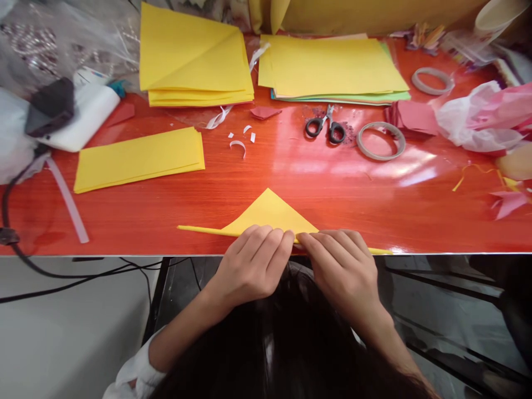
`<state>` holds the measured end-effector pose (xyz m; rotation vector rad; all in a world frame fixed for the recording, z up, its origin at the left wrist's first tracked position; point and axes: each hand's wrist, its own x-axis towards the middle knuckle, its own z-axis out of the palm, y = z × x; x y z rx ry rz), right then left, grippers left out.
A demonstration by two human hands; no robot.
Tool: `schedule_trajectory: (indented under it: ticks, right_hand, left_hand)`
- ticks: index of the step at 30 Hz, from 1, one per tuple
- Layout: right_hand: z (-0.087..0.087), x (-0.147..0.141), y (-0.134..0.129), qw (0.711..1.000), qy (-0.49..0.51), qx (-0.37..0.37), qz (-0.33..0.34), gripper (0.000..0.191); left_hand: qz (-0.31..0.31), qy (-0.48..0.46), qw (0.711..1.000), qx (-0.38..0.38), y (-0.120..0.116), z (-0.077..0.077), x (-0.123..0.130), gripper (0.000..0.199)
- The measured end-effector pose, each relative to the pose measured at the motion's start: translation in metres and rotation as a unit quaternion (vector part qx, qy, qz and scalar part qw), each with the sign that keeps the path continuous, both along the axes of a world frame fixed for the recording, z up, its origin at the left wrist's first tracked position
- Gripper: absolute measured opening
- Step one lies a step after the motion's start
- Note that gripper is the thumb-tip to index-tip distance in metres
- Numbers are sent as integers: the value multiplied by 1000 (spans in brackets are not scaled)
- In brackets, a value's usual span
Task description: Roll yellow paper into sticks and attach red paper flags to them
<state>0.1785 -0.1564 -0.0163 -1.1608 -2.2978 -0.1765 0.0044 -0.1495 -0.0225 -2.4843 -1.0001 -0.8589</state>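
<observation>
A yellow paper sheet (270, 213) lies at the table's front edge, partly rolled into a thin tube that sticks out to both sides. Its unrolled part forms a triangle pointing away from me. My left hand (260, 260) is closed over the tube left of its middle, fingers pressed together. Close beside it, my right hand (343, 266) has its fingers wrapped over the tube on the right. The fingertips of both hands nearly meet. My thumbs are hidden beneath the hands.
Behind lie yellow strips (141, 158), two paper stacks (195, 61) (328, 66), scissors (326, 126) and tape rolls (381, 141) (432, 81). A white device (85, 111) and cable (6, 199) are at left, pink plastic (486, 116) at right. Dark hair (266, 343) shows below my hands.
</observation>
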Motion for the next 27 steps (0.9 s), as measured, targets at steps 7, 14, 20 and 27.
schedule_trajectory:
  ticks: [7,14,20,27]
  right_hand:
    - [1,-1,-2,1000,4,-8,-5,24]
    - [-2,-1,-2,1000,-6,10,-5,15]
    - [-2,-2,-2,1000,4,18,-19,11]
    - [-4,-2,-4,1000,-3,22,-11,20]
  left_hand:
    - [3,-11,1000,7,1,-5,-1,20]
    - [5,29,999,13,2,-3,-1,21]
    - [-1,22,1000,4,1,-3,-2,21]
    - [18,-16,1000,14,2,-5,-2,18]
